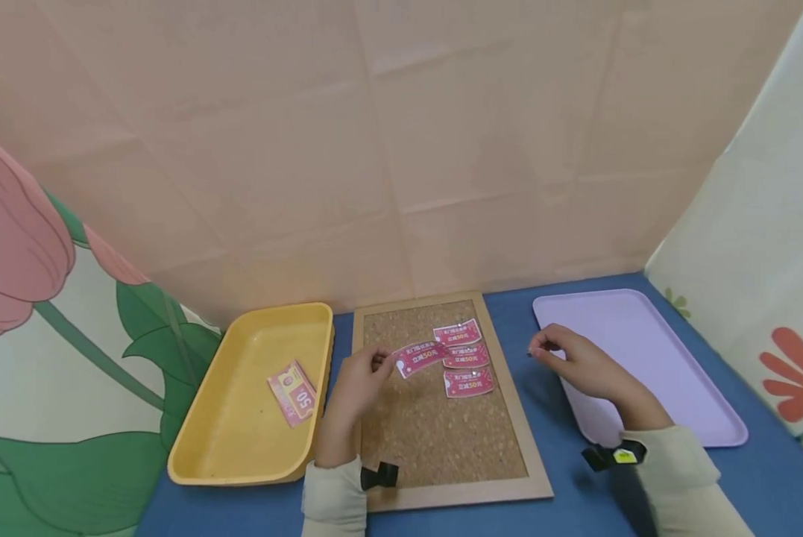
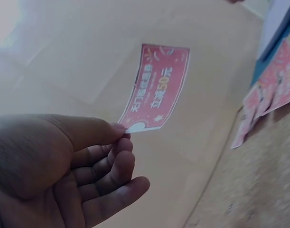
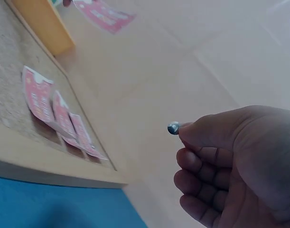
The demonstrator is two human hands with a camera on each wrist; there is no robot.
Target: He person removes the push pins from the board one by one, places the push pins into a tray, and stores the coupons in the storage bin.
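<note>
Between thumb and fingertips, my left hand (image 1: 359, 384) pinches a pink coupon (image 1: 420, 359) by its left end, above the cork board (image 1: 435, 447). The left wrist view shows that coupon (image 2: 156, 88) slightly bent, held at one corner by the left hand (image 2: 73, 166). Three similar coupons (image 1: 468, 383) are on the board's upper right, in a column. My right hand (image 1: 585, 365), over the near-left part of the purple tray, pinches a small silvery round-headed pin (image 3: 173, 128) between thumb and finger. The pin's point is hidden.
A yellow tray (image 1: 223, 418) stands left of the board, with pink paper (image 1: 294, 393) inside at its right side. The purple tray (image 1: 649, 358) lies to the right. Blue cloth (image 1: 468, 518) covers the table, and a beige sheet (image 1: 307, 149) rises behind it.
</note>
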